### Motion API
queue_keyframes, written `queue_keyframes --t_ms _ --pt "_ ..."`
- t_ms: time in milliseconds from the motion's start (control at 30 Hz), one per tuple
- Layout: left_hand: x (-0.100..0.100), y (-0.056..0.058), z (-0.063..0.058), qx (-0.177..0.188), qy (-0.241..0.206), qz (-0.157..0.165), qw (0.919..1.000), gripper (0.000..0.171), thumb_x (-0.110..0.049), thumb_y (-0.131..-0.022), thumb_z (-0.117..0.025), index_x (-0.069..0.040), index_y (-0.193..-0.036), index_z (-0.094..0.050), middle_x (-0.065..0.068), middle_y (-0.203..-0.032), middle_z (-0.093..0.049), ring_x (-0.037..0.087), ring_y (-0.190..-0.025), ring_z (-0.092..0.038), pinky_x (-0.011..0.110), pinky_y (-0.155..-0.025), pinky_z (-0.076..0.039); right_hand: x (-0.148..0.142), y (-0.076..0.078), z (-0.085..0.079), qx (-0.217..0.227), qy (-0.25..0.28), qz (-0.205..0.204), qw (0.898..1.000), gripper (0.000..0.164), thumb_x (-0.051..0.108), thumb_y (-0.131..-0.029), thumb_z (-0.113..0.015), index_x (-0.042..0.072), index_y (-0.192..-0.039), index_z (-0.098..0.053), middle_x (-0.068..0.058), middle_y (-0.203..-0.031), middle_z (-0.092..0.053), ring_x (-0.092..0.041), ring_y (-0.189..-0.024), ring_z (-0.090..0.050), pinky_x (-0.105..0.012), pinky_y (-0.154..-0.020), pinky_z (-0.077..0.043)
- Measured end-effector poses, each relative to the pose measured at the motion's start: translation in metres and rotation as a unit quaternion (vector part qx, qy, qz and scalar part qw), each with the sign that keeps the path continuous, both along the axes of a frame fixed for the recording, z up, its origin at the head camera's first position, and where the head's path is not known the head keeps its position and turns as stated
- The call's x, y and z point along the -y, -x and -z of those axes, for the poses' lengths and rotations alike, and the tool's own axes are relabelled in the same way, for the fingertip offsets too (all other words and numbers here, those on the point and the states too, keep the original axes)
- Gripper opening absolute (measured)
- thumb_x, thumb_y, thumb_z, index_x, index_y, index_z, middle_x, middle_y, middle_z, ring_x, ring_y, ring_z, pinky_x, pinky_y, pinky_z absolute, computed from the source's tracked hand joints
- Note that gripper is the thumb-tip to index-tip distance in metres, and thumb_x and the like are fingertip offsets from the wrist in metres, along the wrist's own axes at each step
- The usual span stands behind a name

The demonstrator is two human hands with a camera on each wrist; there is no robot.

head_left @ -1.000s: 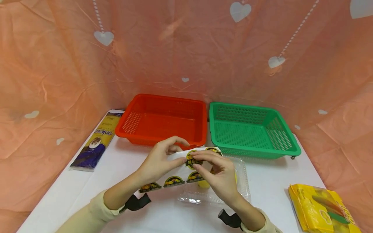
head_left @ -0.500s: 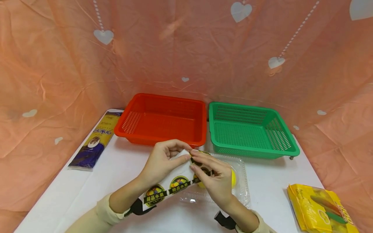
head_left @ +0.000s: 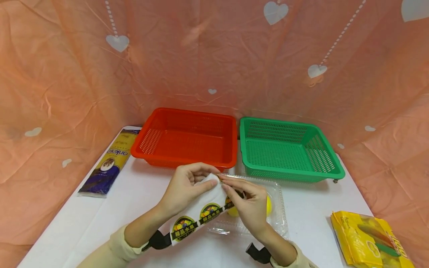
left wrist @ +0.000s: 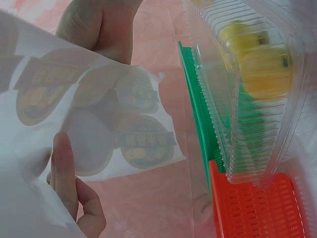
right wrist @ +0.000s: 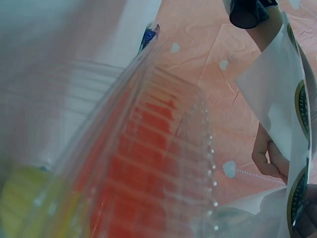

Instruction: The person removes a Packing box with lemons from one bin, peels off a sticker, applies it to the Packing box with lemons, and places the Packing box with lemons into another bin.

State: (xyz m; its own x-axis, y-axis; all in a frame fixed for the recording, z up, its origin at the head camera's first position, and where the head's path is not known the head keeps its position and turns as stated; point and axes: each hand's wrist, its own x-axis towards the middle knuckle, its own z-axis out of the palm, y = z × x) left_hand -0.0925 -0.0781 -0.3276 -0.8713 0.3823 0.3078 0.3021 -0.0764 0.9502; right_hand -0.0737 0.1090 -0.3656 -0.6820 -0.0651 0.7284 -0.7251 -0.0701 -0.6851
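Two bare hands: both pinching; fingertips close together at the sheet's upper edge.
Left hand (head_left: 186, 188): thumb on the near face of the white paper sheet with round fruit labels (head_left: 202, 203), fingers behind it; grasping.
Right hand (head_left: 252, 204): thumb and fingertips together on the same sheet, just beside the left thumb; grasping.
Sheet: held tilted off the white table (head_left: 308, 216), lower left corner hanging near the left wrist; labels black, yellow and green.
Clear plastic ribbed container (head_left: 279, 217): on the table, partly hidden by sheet and right hand.
Yellow rounded items (left wrist: 265, 74): two visible inside the container, left wrist view.
Red plastic basket (head_left: 197, 147): beyond the hands, left of the green plastic basket (head_left: 276, 152); rims near each other.
Blue-and-gold long packet (head_left: 106, 165): left of the red basket.
Bright yellow packet (head_left: 370, 238): right side, well apart from the hands.
Backdrop: orange-pink cloth with white hearts (head_left: 214, 56).
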Motion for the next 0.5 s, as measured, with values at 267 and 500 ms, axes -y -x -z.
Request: queue_keyframes --t_ms 267,500 --pt "0.0010 -0.0010 0.0014 0.004 0.002 0.001 1.0000 0.021 0.002 -0.087 -0.073 0.005 -0.108 -0.071 0.016 -0.101 -0.072 0.020 -0.079 -0.071 0.026 -0.067 -0.058 -0.0035 -0.0034 -0.0048 0.137 0.005 0.026 0.990 0.011 -0.010 -0.087 -0.069 -0.014 -0.097 -0.071 -0.008 -0.094 -0.076 -0.015 -0.081 -0.072 -0.024 -0.066 -0.058" --pt "0.0021 -0.0024 0.0027 0.000 0.008 0.001 1.0000 0.022 0.003 -0.087 -0.073 0.005 -0.109 -0.070 0.017 -0.106 -0.072 0.021 -0.083 -0.071 0.029 -0.067 -0.059 -0.0051 -0.0014 -0.0073 0.230 0.063 0.044 0.970 0.010 -0.010 -0.088 -0.066 -0.003 -0.092 -0.073 -0.001 -0.081 -0.072 -0.009 -0.071 -0.065 -0.022 -0.066 -0.056"
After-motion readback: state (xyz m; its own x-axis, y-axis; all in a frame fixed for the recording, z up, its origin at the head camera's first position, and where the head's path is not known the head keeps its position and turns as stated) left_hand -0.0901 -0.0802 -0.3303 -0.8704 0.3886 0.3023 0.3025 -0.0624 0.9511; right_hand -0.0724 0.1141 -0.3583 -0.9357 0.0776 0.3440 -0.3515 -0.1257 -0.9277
